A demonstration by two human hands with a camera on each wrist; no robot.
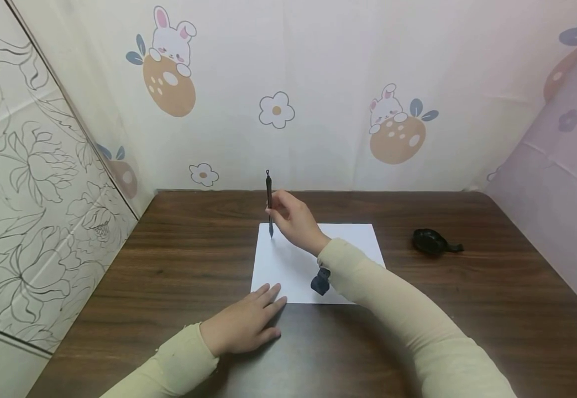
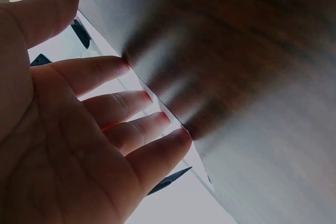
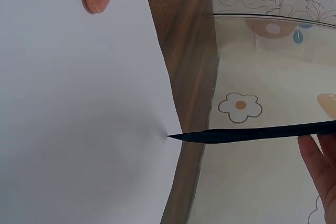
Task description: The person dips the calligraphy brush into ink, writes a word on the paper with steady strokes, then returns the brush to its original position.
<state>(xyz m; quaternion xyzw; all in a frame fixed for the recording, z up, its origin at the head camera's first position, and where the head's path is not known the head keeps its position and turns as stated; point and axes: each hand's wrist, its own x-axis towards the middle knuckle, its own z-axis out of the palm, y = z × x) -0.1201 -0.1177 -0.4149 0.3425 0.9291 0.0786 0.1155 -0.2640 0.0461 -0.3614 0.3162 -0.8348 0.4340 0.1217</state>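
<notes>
My right hand (image 1: 295, 221) pinches a dark ink brush (image 1: 269, 193) upright over the upper left part of a white sheet of paper (image 1: 288, 265). In the right wrist view the black tip of the brush (image 3: 210, 136) is at the paper (image 3: 79, 103) near its far edge; whether it touches is hard to tell. No mark shows on the sheet. My left hand (image 1: 246, 323) lies with straight, spread fingers on the near left corner of the paper. The left wrist view shows its palm and fingers (image 2: 105, 72) at the sheet's edge.
A small black dish with a short handle (image 1: 430, 242) sits on the brown wooden table (image 1: 194, 249), right of the paper. Printed cloth (image 1: 318, 66) hangs behind the table, and a panel with flower drawings (image 1: 30, 166) stands on the left.
</notes>
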